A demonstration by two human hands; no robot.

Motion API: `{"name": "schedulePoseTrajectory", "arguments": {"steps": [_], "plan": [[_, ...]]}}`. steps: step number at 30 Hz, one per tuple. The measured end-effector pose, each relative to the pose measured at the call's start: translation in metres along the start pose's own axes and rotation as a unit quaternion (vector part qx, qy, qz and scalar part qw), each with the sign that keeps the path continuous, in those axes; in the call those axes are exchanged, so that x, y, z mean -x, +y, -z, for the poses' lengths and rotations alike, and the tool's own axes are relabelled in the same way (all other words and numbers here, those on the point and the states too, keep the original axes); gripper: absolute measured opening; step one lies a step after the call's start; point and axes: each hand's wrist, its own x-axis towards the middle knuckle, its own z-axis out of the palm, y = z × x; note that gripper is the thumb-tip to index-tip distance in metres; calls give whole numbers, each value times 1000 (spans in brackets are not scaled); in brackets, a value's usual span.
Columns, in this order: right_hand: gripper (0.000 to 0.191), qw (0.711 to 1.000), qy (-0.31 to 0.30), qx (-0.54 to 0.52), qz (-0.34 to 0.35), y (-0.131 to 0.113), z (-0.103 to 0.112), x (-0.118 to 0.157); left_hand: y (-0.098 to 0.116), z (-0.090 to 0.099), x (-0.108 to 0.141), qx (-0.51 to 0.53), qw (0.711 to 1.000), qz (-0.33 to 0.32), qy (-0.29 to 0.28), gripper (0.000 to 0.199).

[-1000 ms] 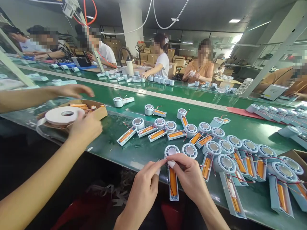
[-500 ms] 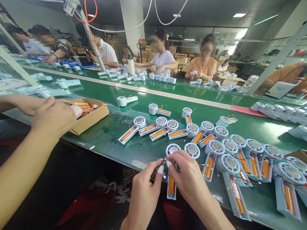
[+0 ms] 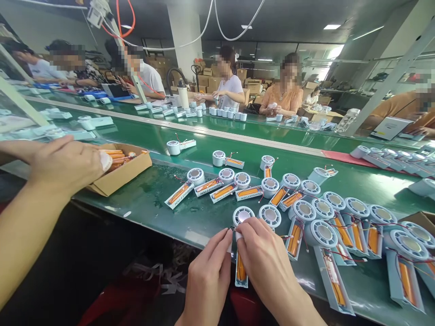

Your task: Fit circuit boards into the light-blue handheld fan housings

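My left hand (image 3: 212, 265) and my right hand (image 3: 265, 253) meet, fingertips together, just below the round head of a handheld fan (image 3: 244, 214). Both hands are closed in a pinch. A small dark piece (image 3: 233, 228) shows at my left fingertips; its kind is hidden. White covers sit on thumb tips. What my right fingers pinch is hidden behind them. Below, the fan's open handle (image 3: 241, 280) holds an orange battery (image 3: 241, 268). Another fan (image 3: 269, 214) lies close to the right, partly behind my right hand.
Several open fans with orange batteries (image 3: 295, 238) and loose red-black wires crowd the green table (image 3: 149, 217) to the right. At left, another person's arm (image 3: 41, 194) reaches over a cardboard box (image 3: 127, 174) of orange batteries. Co-workers sit across the green belt (image 3: 217, 136).
The view has shifted slightly. My fingers have drawn closer together, and the thin dark piece in my left hand is now mostly covered. The other person's hand has moved left at the box.
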Motion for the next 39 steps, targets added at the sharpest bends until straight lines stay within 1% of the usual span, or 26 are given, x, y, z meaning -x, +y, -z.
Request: {"name": "schedulePoseTrajectory", "arguments": {"steps": [2, 3, 4, 6, 8, 10, 12, 14, 16, 19, 21, 22, 23, 24, 26, 27, 29, 30, 33, 34, 35, 36, 37, 39], "plan": [[21, 1000, 0, 11, 10, -1, 0, -1, -1, 1, 1, -10, 1000, -21, -9, 35], [21, 1000, -4, 10, 14, 0, 0, -1, -1, 2, 1, -10, 1000, -19, -11, 35], [21, 1000, -10, 1, 17, 2, -1, -2, -2, 3, 0, -4, 1000, -8, -13, 35], [20, 998, -28, -50, 22, 8, -2, -3, -5, 7, -3, 29, 998, 38, -27, 32], [17, 991, -52, -126, 20, 16, -3, -5, -9, 13, -9, 82, 989, 99, -68, 27], [20, 978, -78, -193, 23, 24, -2, -7, -12, 20, -15, 132, 972, 151, -122, 25], [27, 964, -109, -239, 39, 31, 0, -11, -16, 26, -21, 166, 956, 178, -166, 26], [30, 953, -129, -269, 54, 34, 2, -13, -19, 30, -25, 185, 946, 182, -193, 27], [28, 949, -128, -283, 55, 34, 0, -15, -22, 32, -29, 192, 943, 177, -207, 28], [27, 957, -84, -276, 37, 30, -4, -12, -22, 30, -32, 184, 945, 172, -210, 28], [27, 959, -64, -275, 1, 26, -6, -8, -18, 29, -31, 171, 949, 176, -196, 29], [27, 956, -65, -285, -30, 24, -6, -5, -14, 28, -28, 167, 950, 181, -191, 30], [27, 946, -72, -308, -69, 22, -5, -2, -9, 28, -24, 166, 949, 192, -185, 31], [27, 929, -84, -343, -108, 21, -3, 1, -4, 28, -19, 170, 947, 208, -177, 34], [30, 881, -103, -430, -169, 22, 1, 5, 5, 28, -8, 199, 931, 261, -157, 41], [32, 854, -107, -472, -187, 24, 3, 6, 8, 27, -3, 221, 919, 291, -146, 43], [33, 808, -114, -542, -202, 27, 5, 7, 9, 22, 2, 258, 897, 332, -135, 48], [33, 788, -117, -568, -204, 29, 5, 6, 8, 18, 3, 263, 892, 340, -138, 49], [33, 731, -123, -640, -201, 29, 3, 3, 2, 3, -4, 247, 892, 342, -162, 52], [33, 714, -123, -661, -197, 28, 2, 3, 2, 0, -7, 246, 889, 346, -173, 52], [34, 696, -122, -680, -194, 27, 1, 3, 1, -2, -10, 260, 879, 350, -191, 52], [34, 680, -121, -698, -189, 26, 1, 4, 2, -2, -13, 291, 862, 354, -218, 50], [35, 667, -122, -713, -180, 25, 1, 5, 4, -1, -16, 333, 837, 356, -249, 47], [35, 648, -130, -734, -158, 24, 2, 8, 7, 3, -20, 422, 777, 362, -294, 42]]}}
